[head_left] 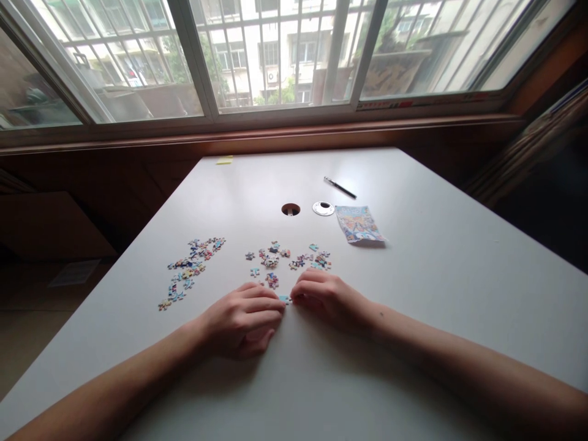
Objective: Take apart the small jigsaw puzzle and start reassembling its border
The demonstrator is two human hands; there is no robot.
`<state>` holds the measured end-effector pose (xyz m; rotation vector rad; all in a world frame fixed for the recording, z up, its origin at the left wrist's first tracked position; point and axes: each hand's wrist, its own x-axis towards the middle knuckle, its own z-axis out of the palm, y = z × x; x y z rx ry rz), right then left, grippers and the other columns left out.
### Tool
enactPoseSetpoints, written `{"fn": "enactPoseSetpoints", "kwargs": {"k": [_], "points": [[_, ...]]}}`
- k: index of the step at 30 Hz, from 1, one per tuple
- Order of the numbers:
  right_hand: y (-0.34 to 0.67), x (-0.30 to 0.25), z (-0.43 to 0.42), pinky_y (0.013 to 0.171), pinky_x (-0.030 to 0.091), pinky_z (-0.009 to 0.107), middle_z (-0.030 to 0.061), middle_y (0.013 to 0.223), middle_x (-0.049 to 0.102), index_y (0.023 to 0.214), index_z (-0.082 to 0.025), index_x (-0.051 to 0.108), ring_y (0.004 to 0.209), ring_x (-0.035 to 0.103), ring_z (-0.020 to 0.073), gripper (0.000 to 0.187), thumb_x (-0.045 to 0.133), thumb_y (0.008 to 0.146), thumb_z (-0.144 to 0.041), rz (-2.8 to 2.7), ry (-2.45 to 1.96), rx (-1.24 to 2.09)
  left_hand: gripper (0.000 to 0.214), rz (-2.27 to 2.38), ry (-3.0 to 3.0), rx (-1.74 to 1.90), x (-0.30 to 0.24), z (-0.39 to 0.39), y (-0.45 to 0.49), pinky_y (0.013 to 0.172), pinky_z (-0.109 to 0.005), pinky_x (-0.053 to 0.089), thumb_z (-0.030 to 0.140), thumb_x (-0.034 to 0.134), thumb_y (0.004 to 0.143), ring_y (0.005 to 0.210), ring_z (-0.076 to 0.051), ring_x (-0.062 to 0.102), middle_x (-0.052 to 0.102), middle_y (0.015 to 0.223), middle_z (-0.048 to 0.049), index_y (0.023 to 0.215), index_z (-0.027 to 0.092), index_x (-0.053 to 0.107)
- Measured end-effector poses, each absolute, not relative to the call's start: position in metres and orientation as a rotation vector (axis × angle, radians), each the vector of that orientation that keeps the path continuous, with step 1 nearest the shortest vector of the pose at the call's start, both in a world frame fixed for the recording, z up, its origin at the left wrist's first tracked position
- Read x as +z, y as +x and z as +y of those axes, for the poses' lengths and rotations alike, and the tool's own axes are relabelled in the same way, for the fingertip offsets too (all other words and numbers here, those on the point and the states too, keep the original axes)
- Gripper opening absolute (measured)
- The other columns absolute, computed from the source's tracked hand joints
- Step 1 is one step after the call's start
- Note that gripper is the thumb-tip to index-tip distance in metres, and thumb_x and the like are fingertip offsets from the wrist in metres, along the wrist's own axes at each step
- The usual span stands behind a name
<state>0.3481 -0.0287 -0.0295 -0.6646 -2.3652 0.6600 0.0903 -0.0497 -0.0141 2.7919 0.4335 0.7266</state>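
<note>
Between my two hands a light blue puzzle piece (284,299) lies on the white table (413,343). My left hand (243,317) rests palm down, its fingertips touching the left edge of that piece and the thumb held apart below. From the right, my right hand (324,293) has its fingers pinched together at the piece's other side; whether a second piece is hidden under them I cannot tell. Just beyond the hands lie loose puzzle pieces (269,260) in a scattered group. Farther left is a longer cluster of pieces (187,274).
A small printed picture sheet (361,224) lies right of the pieces. Behind it are a black pen (340,187), a round silver cover (323,209) and a cable hole (291,210). A yellow note (225,160) sits at the far edge, below a barred window (280,55).
</note>
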Motion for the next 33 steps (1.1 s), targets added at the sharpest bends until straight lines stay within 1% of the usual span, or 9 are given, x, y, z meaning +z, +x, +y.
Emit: {"fn": "enactPoseSetpoints", "kwargs": {"k": [3, 6, 12, 20, 22, 25, 27, 31, 33], "points": [[0.3474, -0.0298, -0.0283, 0.072, 0.047, 0.030, 0.0064, 0.083, 0.061, 0.089, -0.019, 0.064, 0.080, 0.055, 0.0175, 0.019, 0.048, 0.100, -0.023, -2.392, -0.677, 0.620, 0.033, 0.435, 2.786, 0.668, -0.0141, -0.0508, 0.0903, 0.100, -0.043, 0.052, 0.011, 0.056, 0.082, 0.117, -0.025, 0.061, 0.070, 0.120, -0.0103, 0.114, 0.017, 0.063], [0.3473, -0.0298, -0.0271, 0.070, 0.046, 0.029, 0.0053, 0.081, 0.058, 0.087, -0.018, 0.062, 0.077, 0.053, 0.0168, 0.019, 0.051, 0.099, -0.026, -2.411, -0.691, 0.608, 0.034, 0.423, 2.773, 0.629, -0.0139, -0.0514, 0.0900, 0.105, -0.043, 0.051, 0.011, 0.055, 0.082, 0.121, -0.025, 0.060, 0.068, 0.124, -0.0107, 0.115, 0.016, 0.062], [0.3481, -0.0289, -0.0261, 0.069, 0.045, 0.026, 0.0053, 0.082, 0.058, 0.090, -0.018, 0.063, 0.077, 0.054, 0.0162, 0.014, 0.054, 0.098, -0.026, -2.446, -0.659, 0.646, 0.034, 0.410, 2.773, 0.672, -0.0125, -0.0512, 0.0905, 0.104, -0.041, 0.053, 0.010, 0.056, 0.082, 0.120, -0.025, 0.061, 0.068, 0.122, -0.0119, 0.115, 0.015, 0.062], [0.3467, -0.0265, -0.0272, 0.067, 0.042, 0.026, 0.0041, 0.077, 0.053, 0.079, -0.017, 0.063, 0.072, 0.049, 0.0153, 0.025, 0.050, 0.100, -0.025, -2.515, -0.666, 0.541, 0.034, 0.411, 2.779, 0.661, -0.0153, -0.0505, 0.0915, 0.104, -0.041, 0.052, 0.011, 0.056, 0.081, 0.119, -0.025, 0.061, 0.068, 0.122, -0.0113, 0.114, 0.015, 0.062], [0.3476, -0.0261, -0.0273, 0.068, 0.042, 0.027, 0.0041, 0.077, 0.053, 0.082, -0.017, 0.063, 0.073, 0.049, 0.0156, 0.024, 0.049, 0.100, -0.025, -2.530, -0.651, 0.520, 0.033, 0.417, 2.777, 0.656, -0.0151, -0.0506, 0.0913, 0.104, -0.041, 0.053, 0.011, 0.055, 0.081, 0.119, -0.025, 0.061, 0.068, 0.121, -0.0110, 0.113, 0.015, 0.062], [0.3491, -0.0265, -0.0269, 0.070, 0.044, 0.027, 0.0049, 0.081, 0.056, 0.094, -0.017, 0.063, 0.076, 0.051, 0.0157, 0.016, 0.050, 0.099, -0.025, -2.495, -0.660, 0.523, 0.033, 0.428, 2.776, 0.637, -0.0152, -0.0506, 0.0904, 0.105, -0.041, 0.052, 0.011, 0.056, 0.081, 0.119, -0.025, 0.060, 0.068, 0.123, -0.0111, 0.113, 0.015, 0.062], [0.3497, -0.0271, -0.0264, 0.069, 0.044, 0.027, 0.0042, 0.079, 0.056, 0.098, -0.017, 0.063, 0.074, 0.051, 0.0152, 0.014, 0.051, 0.098, -0.024, -2.421, -0.683, 0.507, 0.034, 0.432, 2.777, 0.635, -0.0156, -0.0505, 0.0897, 0.106, -0.041, 0.051, 0.011, 0.056, 0.081, 0.121, -0.025, 0.059, 0.067, 0.124, -0.0109, 0.115, 0.016, 0.062], [0.3495, -0.0278, -0.0263, 0.067, 0.043, 0.027, 0.0035, 0.074, 0.054, 0.086, -0.017, 0.064, 0.071, 0.049, 0.0150, 0.018, 0.050, 0.096, -0.021, -2.438, -0.650, 0.430, 0.035, 0.430, 2.790, 0.609, -0.0158, -0.0507, 0.0890, 0.106, -0.041, 0.050, 0.011, 0.056, 0.081, 0.122, -0.025, 0.059, 0.067, 0.124, -0.0110, 0.115, 0.015, 0.061], [0.3494, -0.0274, -0.0265, 0.067, 0.043, 0.028, 0.0036, 0.074, 0.055, 0.083, -0.018, 0.064, 0.071, 0.048, 0.0154, 0.019, 0.050, 0.096, -0.020, -2.483, -0.635, 0.386, 0.035, 0.428, 2.802, 0.608, -0.0155, -0.0510, 0.0892, 0.105, -0.042, 0.051, 0.010, 0.056, 0.081, 0.121, -0.026, 0.059, 0.067, 0.124, -0.0117, 0.114, 0.015, 0.061]]}}
